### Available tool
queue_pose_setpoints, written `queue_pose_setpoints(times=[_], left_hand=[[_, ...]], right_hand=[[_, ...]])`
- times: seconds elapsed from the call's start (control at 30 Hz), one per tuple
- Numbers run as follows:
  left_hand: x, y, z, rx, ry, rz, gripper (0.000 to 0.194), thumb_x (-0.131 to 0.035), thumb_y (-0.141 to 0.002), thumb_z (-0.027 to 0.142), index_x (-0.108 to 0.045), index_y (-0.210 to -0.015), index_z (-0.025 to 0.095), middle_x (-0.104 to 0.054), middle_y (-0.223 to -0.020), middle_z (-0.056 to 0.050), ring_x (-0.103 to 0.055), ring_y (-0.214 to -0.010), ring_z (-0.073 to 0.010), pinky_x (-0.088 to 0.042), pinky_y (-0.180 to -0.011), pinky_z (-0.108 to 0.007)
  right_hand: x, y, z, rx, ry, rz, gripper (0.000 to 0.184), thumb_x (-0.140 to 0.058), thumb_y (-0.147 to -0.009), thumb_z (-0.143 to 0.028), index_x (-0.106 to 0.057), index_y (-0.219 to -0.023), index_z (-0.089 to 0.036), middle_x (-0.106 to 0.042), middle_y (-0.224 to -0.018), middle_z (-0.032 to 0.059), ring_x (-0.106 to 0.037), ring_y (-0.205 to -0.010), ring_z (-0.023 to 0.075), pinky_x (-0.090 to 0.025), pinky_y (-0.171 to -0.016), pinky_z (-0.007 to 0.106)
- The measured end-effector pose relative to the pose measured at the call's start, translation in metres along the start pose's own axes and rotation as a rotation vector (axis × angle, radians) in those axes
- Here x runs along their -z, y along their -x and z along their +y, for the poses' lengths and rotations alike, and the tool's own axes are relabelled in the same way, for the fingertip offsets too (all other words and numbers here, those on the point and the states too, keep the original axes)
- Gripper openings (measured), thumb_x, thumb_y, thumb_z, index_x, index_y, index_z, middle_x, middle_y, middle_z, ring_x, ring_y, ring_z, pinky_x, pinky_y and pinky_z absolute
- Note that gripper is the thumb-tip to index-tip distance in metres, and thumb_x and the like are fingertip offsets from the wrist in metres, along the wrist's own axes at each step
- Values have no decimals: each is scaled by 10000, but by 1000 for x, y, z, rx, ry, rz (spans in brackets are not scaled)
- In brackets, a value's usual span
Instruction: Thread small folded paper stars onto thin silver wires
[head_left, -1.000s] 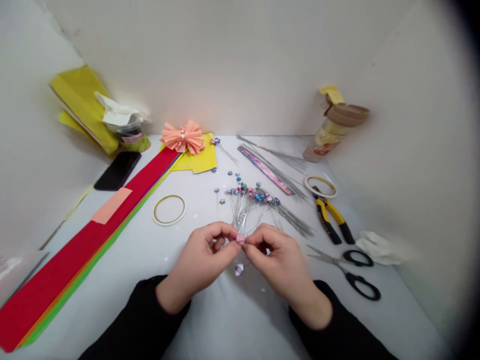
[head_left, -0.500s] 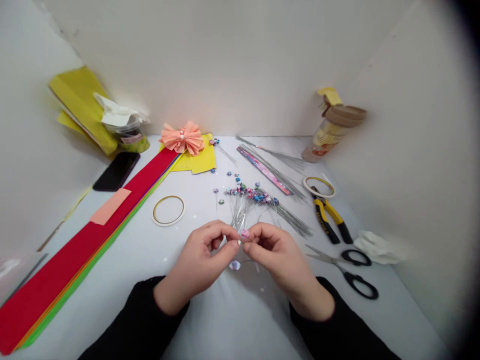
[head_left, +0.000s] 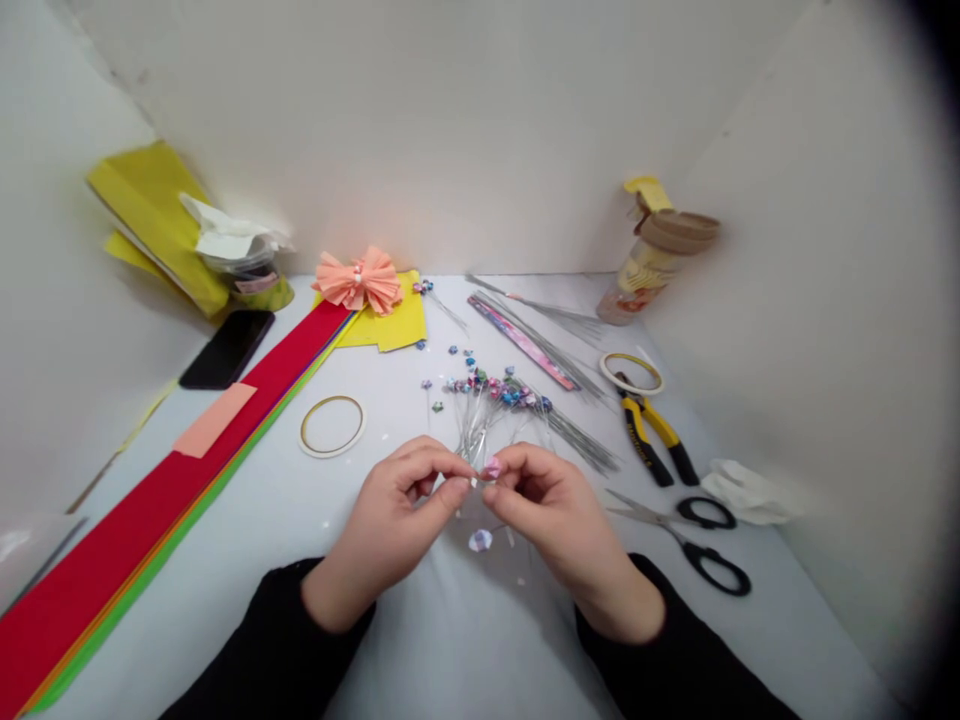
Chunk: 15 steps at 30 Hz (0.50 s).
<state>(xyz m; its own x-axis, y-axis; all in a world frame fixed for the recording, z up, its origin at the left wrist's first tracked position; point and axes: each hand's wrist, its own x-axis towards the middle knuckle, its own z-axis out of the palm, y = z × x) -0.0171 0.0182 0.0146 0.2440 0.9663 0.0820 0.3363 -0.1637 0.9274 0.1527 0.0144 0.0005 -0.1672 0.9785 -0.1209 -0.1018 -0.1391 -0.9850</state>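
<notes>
My right hand (head_left: 551,500) is closed in a pinch on a small pink folded paper star (head_left: 492,467). My left hand (head_left: 409,510) faces it, thumb and forefinger pinched on a tiny white piece (head_left: 474,482) whose kind I cannot make out. The two sets of fingertips nearly meet. Just below them hangs or lies a pale violet paper star (head_left: 481,541), with a thin wire near it. Behind the hands, a bunch of colourful paper stars (head_left: 510,392) on thin wire stems (head_left: 474,425) lies on the table.
Tape rolls lie left (head_left: 333,427) and right (head_left: 632,373). At right are yellow-black pliers (head_left: 652,440), scissors (head_left: 682,530), a crumpled tissue (head_left: 750,492) and a cup (head_left: 660,265). Long red paper (head_left: 150,500), a peach paper bow (head_left: 358,280) and a phone (head_left: 227,349) are left.
The pink star has gone from between both hands to my right fingertips, and a tiny white piece shows at my left ones. The violet star has shifted slightly. The view has drifted a little.
</notes>
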Motion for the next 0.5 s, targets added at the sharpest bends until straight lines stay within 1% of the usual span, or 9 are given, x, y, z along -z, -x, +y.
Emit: queue_pose_setpoints(times=[0.13,0.23,0.3,0.43,0.5], left_hand=[[0,2,1,-62,-16,48,123,-598,-815,167,-719,-827,187,-637,-785,-40,-602,-702,-137,-448,-593,-242],[-1,2,0,-138,-73,98,136,-618,-805,143,-739,-834,199,-635,-764,-31,-597,-669,-119,-436,-554,-217],[-2,3,-1,-181,-98,118,150,-624,-802,132,-748,-839,207,-634,-758,-29,-598,-663,-116,-434,-544,-211],[-3,3,0,-215,-105,124,156,-626,-806,128,-751,-851,210,-633,-772,-31,-605,-682,-117,-437,-547,-205],[-3,3,2,-203,-98,125,153,-625,-806,127,-745,-856,207,-633,-775,-31,-600,-687,-116,-433,-550,-204]], right_hand=[[-1,0,0,4,-8,-9,127,-701,-691,-263,-615,-757,-196,-496,-555,-58,-429,-494,88,-358,-477,221],[-3,0,-1,-2,-26,-16,140,-707,-680,-265,-596,-721,-191,-529,-582,-44,-455,-513,89,-375,-486,219],[-4,0,-1,-7,-29,-16,149,-711,-675,-271,-595,-721,-190,-525,-573,-46,-454,-508,90,-377,-481,218],[-4,0,-2,-1,-13,-14,148,-710,-678,-268,-593,-723,-191,-507,-557,-55,-444,-498,90,-377,-481,220],[-2,1,-3,7,-1,-17,127,-700,-688,-254,-597,-728,-192,-510,-570,-53,-454,-511,95,-383,-495,226]])
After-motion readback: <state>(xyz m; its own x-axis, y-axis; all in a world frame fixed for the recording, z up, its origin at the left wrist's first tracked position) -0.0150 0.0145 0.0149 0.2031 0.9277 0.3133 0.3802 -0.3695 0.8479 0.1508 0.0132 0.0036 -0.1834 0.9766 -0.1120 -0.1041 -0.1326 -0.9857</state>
